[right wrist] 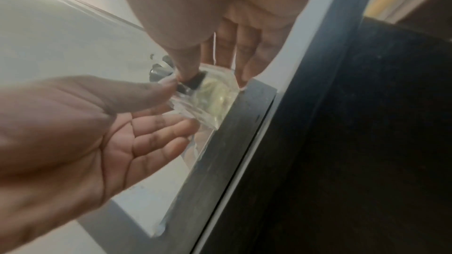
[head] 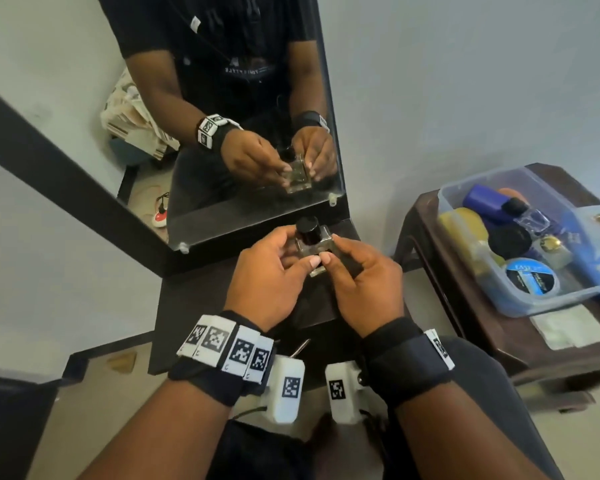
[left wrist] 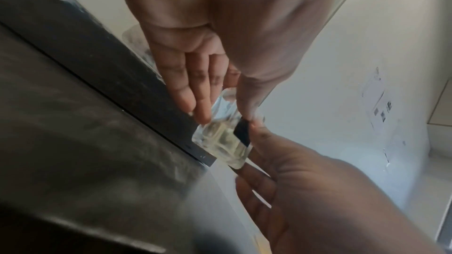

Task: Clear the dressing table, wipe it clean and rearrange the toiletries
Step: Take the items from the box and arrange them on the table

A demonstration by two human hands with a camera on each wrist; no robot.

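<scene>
We are holding one clear glass perfume bottle (head: 314, 249) between our two hands, our left hand (head: 269, 275) pinching its left side with thumb and fingertips, our right hand (head: 364, 285) pinching its right side the same way, both thumbs meeting on the near face. In the left wrist view the fingers (left wrist: 186, 88) are lying fairly straight along the glass, the thumb pressing a dark label on it; in the right wrist view the bottle (right wrist: 208, 98) is showing pale yellow liquid inside. The bottle is wearing one black round cap (head: 308, 229) and is hanging just above the dark dressing table top (head: 194, 299), near the lower edge of the one mirror (head: 194, 133), which is reflecting both hands and the bottle. To our right, well apart, one dark side table (head: 482, 313) is carrying one clear plastic tub (head: 520, 299) of toiletries: we are counting one blue bottle (head: 482, 204), one round tin with a blue lid (head: 530, 275), one black-lidded jar (head: 508, 240) and one yellow container (head: 465, 223), others too crowded to count.
</scene>
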